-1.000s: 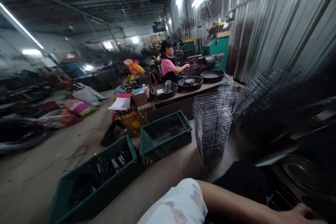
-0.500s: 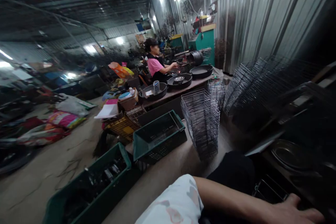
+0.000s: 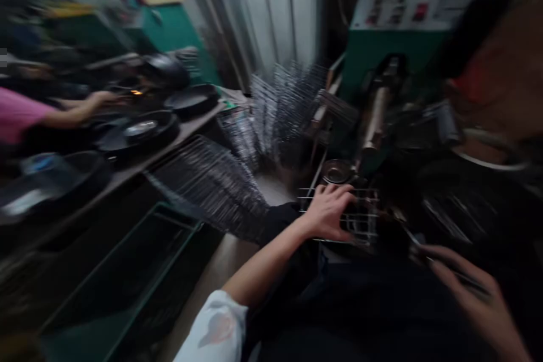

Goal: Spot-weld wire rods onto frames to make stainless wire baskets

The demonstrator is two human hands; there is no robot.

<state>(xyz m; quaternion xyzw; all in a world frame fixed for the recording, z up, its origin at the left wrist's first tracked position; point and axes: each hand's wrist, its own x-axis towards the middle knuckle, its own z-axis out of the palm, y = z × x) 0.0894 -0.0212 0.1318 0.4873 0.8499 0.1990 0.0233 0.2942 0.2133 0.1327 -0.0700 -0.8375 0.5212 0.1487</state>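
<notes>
My left hand (image 3: 328, 212) reaches forward with its fingers curled over a small wire rack (image 3: 368, 219) in front of my lap. The rack is a bright metal grid, smeared by motion. At the lower right my right hand (image 3: 470, 285) is closed around a slim metal tool that looks like pliers (image 3: 418, 242), its tip pointing toward the rack. The dark blur hides the tool's exact shape. Just behind the rack is a round metal part (image 3: 337, 171) on the machine.
A green machine (image 3: 354, 68) stands ahead. Stacked wire racks (image 3: 212, 186) lean at left, with more racks (image 3: 284, 107) behind. A green crate (image 3: 127, 283) sits lower left. A co-worker's arm (image 3: 80, 110) works at a bench with black round trays (image 3: 193, 99).
My view has swung right and down, bringing the machine, the wire rack and my right hand with its tool into sight. My left hand now appears over the rack.
</notes>
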